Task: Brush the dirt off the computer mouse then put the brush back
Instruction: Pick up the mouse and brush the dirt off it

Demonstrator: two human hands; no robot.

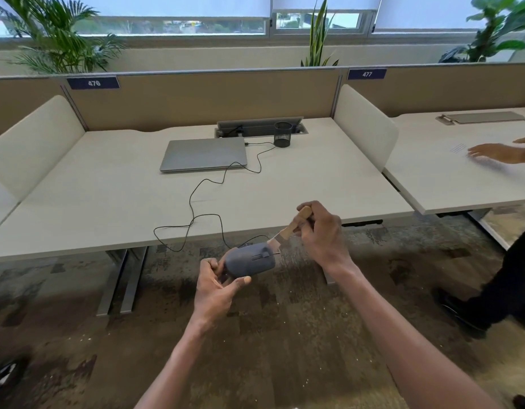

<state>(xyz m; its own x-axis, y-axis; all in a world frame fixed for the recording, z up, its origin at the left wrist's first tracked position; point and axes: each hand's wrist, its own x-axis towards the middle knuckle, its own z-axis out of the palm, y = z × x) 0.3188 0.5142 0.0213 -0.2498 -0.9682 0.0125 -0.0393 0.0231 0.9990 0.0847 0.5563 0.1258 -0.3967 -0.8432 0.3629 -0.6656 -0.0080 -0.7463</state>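
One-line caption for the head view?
Left hand holds a grey computer mouse off the desk while right hand brushes it with a wooden-handled brush.

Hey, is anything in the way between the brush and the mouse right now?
Nothing visible. The right hand holds the brush with its bristles at the front end of the mouse, which the left hand holds off the desk. The mouse cable trails away behind, not across the bristles.
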